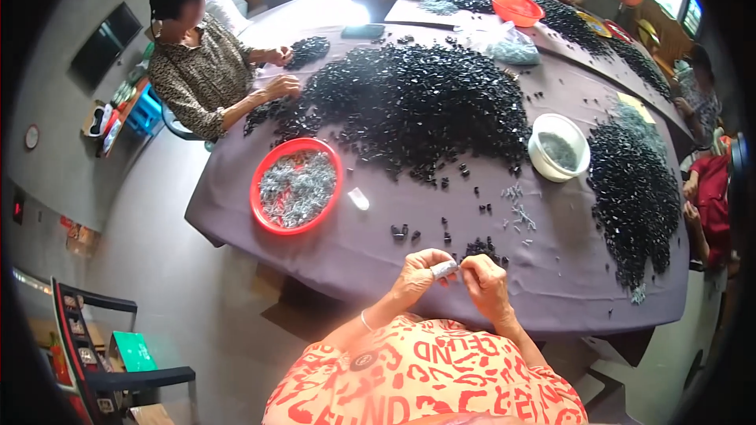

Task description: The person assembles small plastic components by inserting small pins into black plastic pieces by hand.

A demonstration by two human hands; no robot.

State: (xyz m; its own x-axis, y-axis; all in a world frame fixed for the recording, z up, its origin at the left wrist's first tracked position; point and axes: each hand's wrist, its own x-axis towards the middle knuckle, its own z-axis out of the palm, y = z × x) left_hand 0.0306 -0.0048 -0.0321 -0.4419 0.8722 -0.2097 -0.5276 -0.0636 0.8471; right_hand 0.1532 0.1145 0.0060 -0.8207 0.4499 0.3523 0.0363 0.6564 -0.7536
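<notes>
My left hand [415, 274] and my right hand [486, 282] meet just above the near edge of a purple-covered table [551, 283]. Between their fingertips they pinch a small pale grey piece [443, 269]. A little heap of small black parts [479, 249] lies on the cloth right beyond my hands. A few grey metal pins [520, 216] are scattered further to the right.
A red bowl of grey pins [296, 186] sits at left, a white bowl [558, 148] at right. Big heaps of black parts [425, 106] cover the middle and right side. A person in a patterned shirt [201, 71] works at the far left; others sit at the back and right.
</notes>
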